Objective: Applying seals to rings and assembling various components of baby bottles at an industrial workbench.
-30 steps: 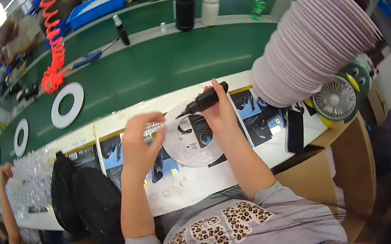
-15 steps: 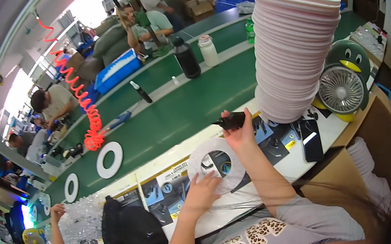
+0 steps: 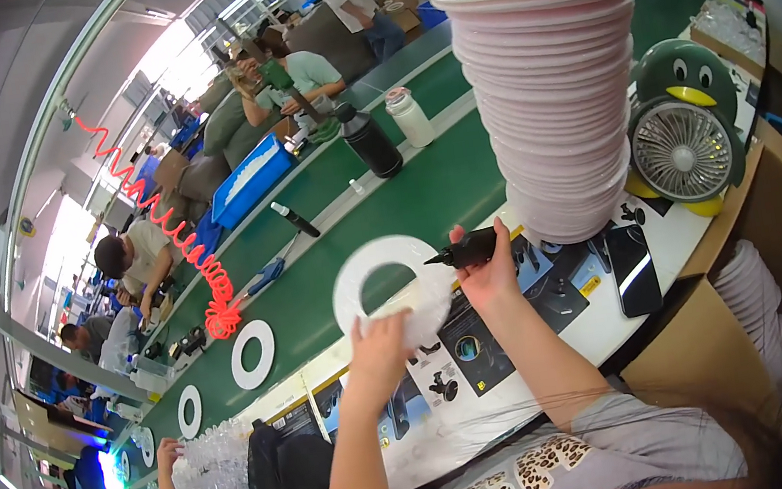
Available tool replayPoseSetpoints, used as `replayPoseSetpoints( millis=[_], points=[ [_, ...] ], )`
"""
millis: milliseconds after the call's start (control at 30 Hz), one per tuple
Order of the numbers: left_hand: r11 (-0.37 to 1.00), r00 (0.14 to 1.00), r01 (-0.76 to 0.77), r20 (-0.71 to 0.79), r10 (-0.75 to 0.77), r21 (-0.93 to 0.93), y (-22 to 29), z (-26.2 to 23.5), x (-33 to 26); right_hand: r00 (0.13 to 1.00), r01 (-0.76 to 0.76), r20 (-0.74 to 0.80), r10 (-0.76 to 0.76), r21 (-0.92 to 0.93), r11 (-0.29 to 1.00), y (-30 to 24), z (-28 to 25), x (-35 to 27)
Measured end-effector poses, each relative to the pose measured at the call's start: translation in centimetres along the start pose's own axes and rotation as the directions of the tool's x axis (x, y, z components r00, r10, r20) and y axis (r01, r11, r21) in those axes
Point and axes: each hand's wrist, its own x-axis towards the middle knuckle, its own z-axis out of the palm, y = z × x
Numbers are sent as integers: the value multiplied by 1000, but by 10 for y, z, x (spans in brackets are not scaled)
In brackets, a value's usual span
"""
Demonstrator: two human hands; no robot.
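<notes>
1. A green penguin-shaped fan (image 3: 685,145) stands near a dark phone (image 3: 634,274) lying flat.
2. A red coiled hose (image 3: 223,315) hangs down beside a blue-handled tool (image 3: 265,276).
3. A large black bottle (image 3: 369,143) stands beside a white jar (image 3: 410,121).
4. A blue bin (image 3: 266,194) holds white contents.

Left hand (image 3: 381,349) outstretched, right hand (image 3: 489,278) — curled

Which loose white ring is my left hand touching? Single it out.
The white ring beside the black bottle, with the left hand at its near edge; the other loose rings lie farther left on the green belt.
</notes>
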Motion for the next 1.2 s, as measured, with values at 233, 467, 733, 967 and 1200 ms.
replayPoseSetpoints(
  millis=[233,467,733,967,1200],
  points=[
    [974,939,96,-343,-21,205,-51,42,54,1000,20,14,-20,-10,1000,11,-8,8],
    [999,954,-45,-296,37,-20,-31,109,33,993,68,93,-71,35,997,20,-27,28],
    [997,887,-30,-462,-9,-78,-42,51,33,1000,-15,-13,15,-3,1000,17,-37,43],
    [965,774,-209,-630,64,-159,12,-86,56,989,-150,-20,149,-125,981,24,-24,35],
    [887,756,-461,-522,396,5,121,-195,101,994,-100,-61,89,-223,970,21,-47,59]
  ],
)
